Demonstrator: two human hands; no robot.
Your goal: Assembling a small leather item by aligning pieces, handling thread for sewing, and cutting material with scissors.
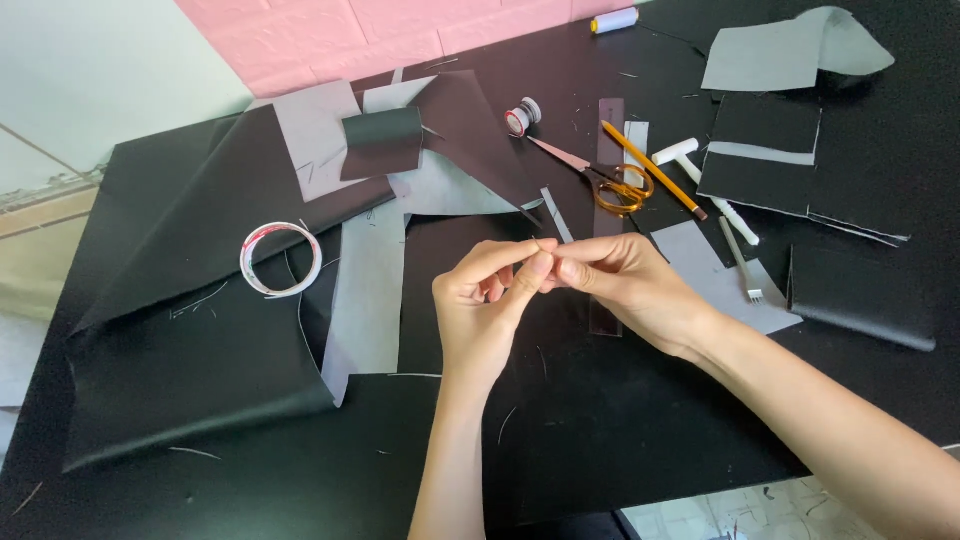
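Together, both hands' fingers (535, 268) pinch shut on something tiny, likely a light, slippery needle; scissors (600, 180) lie beyond them.

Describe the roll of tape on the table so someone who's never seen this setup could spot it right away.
Start at the black table and look left of the left hand, to the big dark sheet of leather spread there. The roll of tape lies flat on that sheet. It is the only open white ring in the scene, larger than the small spool near the scissors.
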